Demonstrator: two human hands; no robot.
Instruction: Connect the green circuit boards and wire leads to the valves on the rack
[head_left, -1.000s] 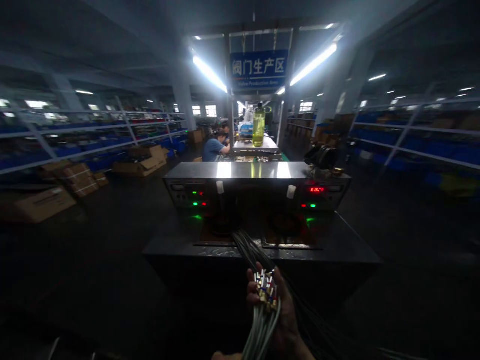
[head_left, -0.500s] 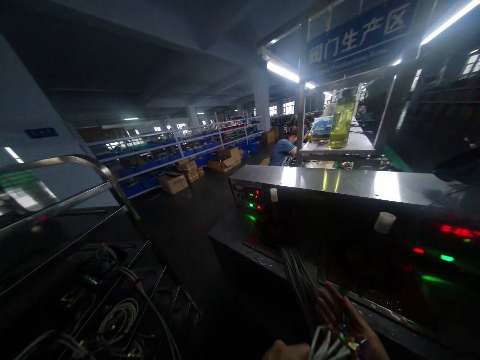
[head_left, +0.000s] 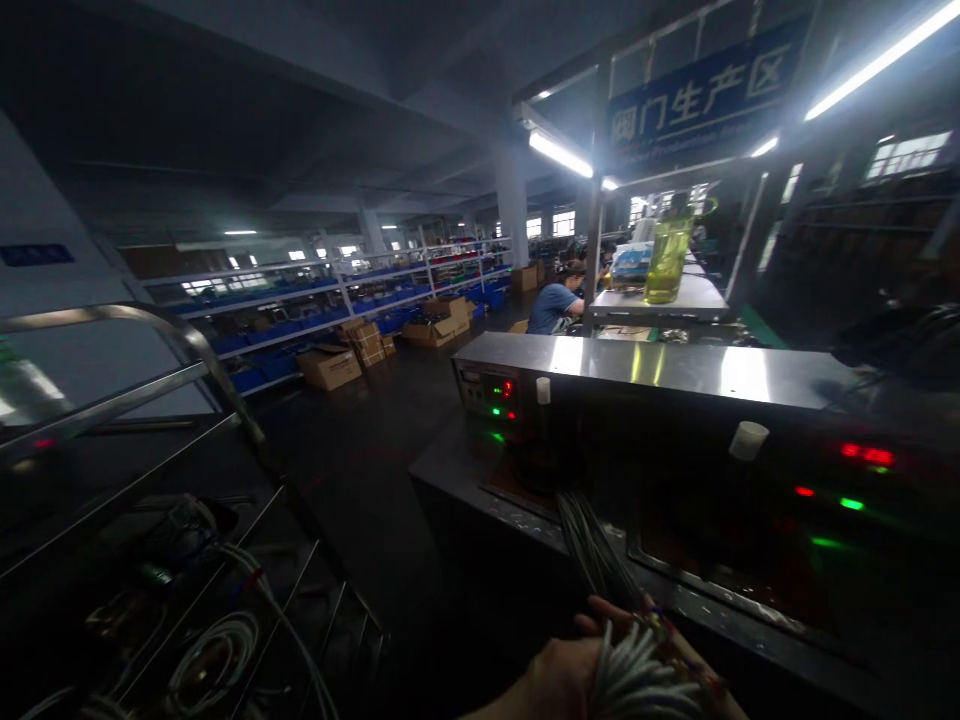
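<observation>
At the bottom edge both my hands are on a thick bundle of grey cables (head_left: 637,685). My left hand (head_left: 559,680) is closed on the bundle from the left. Under it and to its right lies my right hand (head_left: 675,650), fingers curled round the strands and their small coloured connector ends. From my hands the cables (head_left: 589,545) run up onto the dark bench of a test machine (head_left: 675,365) with a shiny steel top and red and green lamps. Both hands are dim and partly cut off by the frame.
A metal wire cart (head_left: 150,400) stands at the left with coiled cables (head_left: 217,660) on its shelf. A green bottle (head_left: 667,255) sits on a stand behind the machine. A person in a blue shirt (head_left: 551,305) works farther back. Cardboard boxes (head_left: 330,365) and shelving line the left aisle.
The view has swung left, bringing the wire cart into sight. The bundle and my hands have dropped to the bottom edge, and my left hand now grips the cables.
</observation>
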